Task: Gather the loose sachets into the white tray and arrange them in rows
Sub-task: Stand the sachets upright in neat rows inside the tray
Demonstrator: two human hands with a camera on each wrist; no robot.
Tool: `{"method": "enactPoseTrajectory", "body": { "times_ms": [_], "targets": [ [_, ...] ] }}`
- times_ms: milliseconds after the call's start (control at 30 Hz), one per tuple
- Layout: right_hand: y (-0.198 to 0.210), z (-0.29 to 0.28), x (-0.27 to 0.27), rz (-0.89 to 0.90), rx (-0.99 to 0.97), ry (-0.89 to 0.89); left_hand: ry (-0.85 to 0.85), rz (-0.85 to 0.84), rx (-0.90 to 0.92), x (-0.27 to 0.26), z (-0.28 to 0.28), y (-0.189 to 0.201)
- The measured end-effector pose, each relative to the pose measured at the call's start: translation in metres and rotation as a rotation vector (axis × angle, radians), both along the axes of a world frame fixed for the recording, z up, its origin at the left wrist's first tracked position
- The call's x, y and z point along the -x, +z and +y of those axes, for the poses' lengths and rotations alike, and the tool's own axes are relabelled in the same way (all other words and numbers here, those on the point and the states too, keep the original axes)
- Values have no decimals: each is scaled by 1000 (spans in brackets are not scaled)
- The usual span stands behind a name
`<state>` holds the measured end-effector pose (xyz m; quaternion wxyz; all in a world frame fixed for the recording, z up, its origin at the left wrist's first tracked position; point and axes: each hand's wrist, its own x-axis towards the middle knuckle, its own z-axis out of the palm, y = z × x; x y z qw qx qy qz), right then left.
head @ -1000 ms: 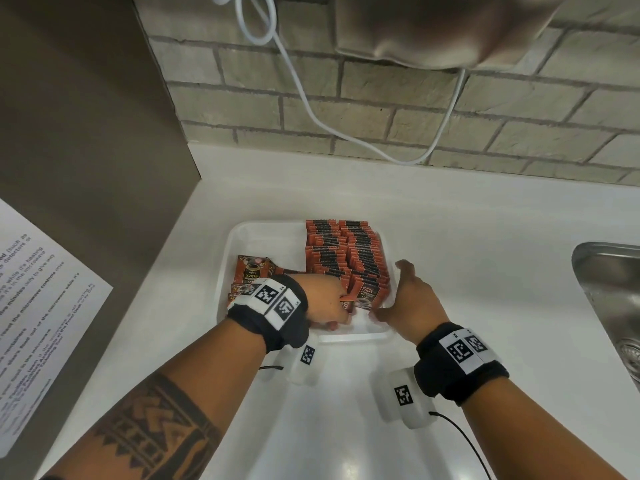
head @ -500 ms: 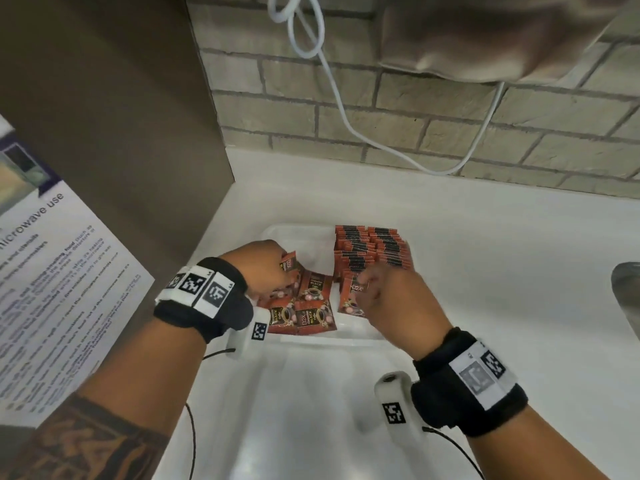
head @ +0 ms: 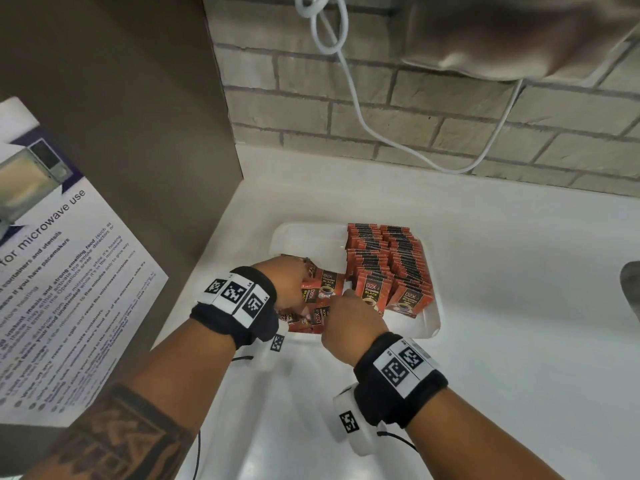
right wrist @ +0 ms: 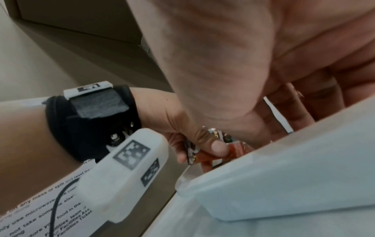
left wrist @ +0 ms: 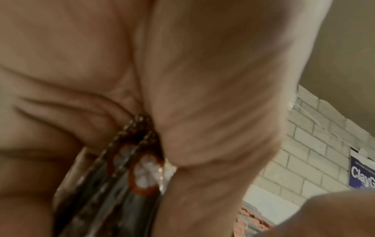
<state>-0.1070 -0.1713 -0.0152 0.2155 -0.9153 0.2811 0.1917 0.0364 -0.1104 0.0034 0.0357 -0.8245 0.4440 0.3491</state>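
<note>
A white tray (head: 431, 329) sits on the counter. Its right half holds two upright rows of red sachets (head: 384, 258). Loose sachets (head: 323, 287) lie jumbled in its front left part. My left hand (head: 287, 282) is over that corner and grips a small bundle of sachets (right wrist: 194, 154) between thumb and fingers; the left wrist view shows their edges (left wrist: 138, 160) pressed into my palm. My right hand (head: 349, 317) is curled just right of it above the loose ones. A thin sachet edge (right wrist: 278, 115) shows between its thumb and fingers.
A brown cabinet side (head: 138, 116) with a microwave notice sheet (head: 69, 271) stands close on the left. A brick wall with a hanging white cable (head: 363, 123) is behind the tray. A metal sink edge (head: 632, 289) is at the far right.
My left hand moved from the tray's front rim to its left corner and gathered loose sachets. My right hand left the front of the rows and came left to the loose pile.
</note>
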Motion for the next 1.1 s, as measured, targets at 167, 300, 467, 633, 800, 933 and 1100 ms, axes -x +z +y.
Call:
{"method": "enactPoseTrajectory", "body": {
  "times_ms": [167, 300, 467, 633, 800, 933, 1100],
  "targets": [
    [-4, 2, -3, -26, -19, -51, -73, -134, -78, 3, -4, -13],
    [-8, 3, -4, -53, -29, -72, -94, -196, -102, 8, -6, -21],
    [-15, 0, -6, -116, -61, -103, -115, -194, -82, 3, -5, -29],
    [-21, -6, -6, -191, -101, -149, -88, -140, -85, -4, -7, -26],
    [-24, -9, -5, -241, -147, -164, -2, -91, -30, -6, -8, -25],
    [-24, -11, -3, -288, -219, -198, 43, -95, 37, -4, -12, -22],
    [-24, -13, -1, -331, -296, -224, 98, -99, 38, -2, -17, -18]
  ]
}}
